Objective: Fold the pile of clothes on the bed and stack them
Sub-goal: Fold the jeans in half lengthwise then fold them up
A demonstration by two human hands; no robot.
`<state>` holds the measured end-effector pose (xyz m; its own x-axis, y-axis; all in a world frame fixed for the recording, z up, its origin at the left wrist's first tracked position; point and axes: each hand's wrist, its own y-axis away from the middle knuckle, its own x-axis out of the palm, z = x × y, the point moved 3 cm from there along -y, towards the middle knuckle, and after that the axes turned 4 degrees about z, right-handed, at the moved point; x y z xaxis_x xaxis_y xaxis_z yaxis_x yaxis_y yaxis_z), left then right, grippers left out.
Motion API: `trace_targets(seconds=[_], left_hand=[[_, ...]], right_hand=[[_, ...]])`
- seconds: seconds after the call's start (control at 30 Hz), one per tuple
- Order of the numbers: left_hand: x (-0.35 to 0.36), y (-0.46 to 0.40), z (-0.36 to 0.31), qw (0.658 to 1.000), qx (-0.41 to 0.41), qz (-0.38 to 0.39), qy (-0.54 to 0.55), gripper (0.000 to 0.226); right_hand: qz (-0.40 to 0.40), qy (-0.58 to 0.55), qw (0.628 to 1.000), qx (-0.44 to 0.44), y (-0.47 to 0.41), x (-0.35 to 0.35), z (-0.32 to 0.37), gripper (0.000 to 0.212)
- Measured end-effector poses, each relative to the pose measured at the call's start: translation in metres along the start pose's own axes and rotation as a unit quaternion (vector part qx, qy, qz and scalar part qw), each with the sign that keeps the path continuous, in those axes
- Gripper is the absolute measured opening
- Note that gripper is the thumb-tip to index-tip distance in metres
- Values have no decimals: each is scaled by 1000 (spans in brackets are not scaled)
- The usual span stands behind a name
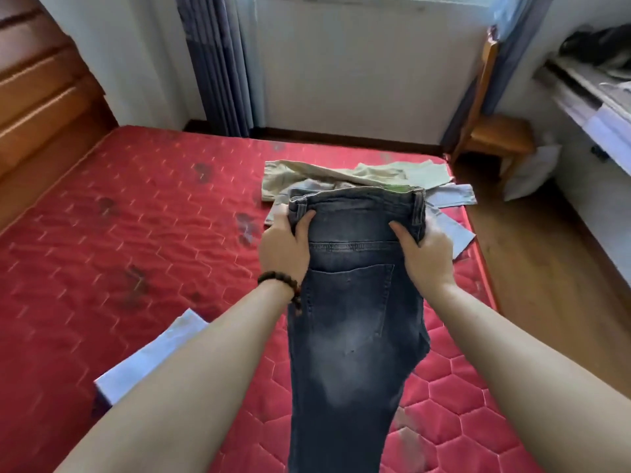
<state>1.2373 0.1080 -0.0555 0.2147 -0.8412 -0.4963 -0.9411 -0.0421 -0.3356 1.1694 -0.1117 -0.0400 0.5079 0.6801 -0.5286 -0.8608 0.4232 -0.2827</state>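
Dark grey denim jeans (355, 302) are being gripped at the waistband by the left hand (285, 247) and right hand (426, 254); just beyond, crumpled pale green and light blue garments (375, 172) are lying on the red quilted mattress (136, 233).

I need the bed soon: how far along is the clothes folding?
Done: one folded pale blue garment lies near the left arm. In hand: both the left hand and right hand hold dark blue denim jeans by the waistband. Left: the rumpled beige and light blue clothes behind.
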Motion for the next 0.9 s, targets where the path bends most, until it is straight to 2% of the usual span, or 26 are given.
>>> trace_targets(seconds=[0.27, 0.37, 0.43, 0.5, 0.63, 0.77, 0.9], left_hand=[[126, -71, 102, 998, -26, 46, 33, 33], [181, -86, 155, 991, -85, 97, -19, 48], [215, -83, 205, 975, -147, 157, -59, 62], [243, -66, 254, 953, -197, 213, -90, 64], [285, -13, 325, 907, -264, 291, -154, 56], [319, 27, 357, 884, -266, 326, -202, 56], [345, 26, 361, 903, -248, 288, -199, 51]], right_hand=[[-1, 27, 997, 77, -81, 92, -120, 29], [52, 48, 987, 144, -107, 130, -185, 36], [127, 78, 965, 214, -113, 157, -238, 54], [188, 115, 941, 257, -106, 178, -291, 68], [233, 154, 914, 295, -72, 205, -370, 66], [230, 180, 904, 312, -44, 231, -419, 69], [176, 257, 895, 320, -43, 248, -445, 76]])
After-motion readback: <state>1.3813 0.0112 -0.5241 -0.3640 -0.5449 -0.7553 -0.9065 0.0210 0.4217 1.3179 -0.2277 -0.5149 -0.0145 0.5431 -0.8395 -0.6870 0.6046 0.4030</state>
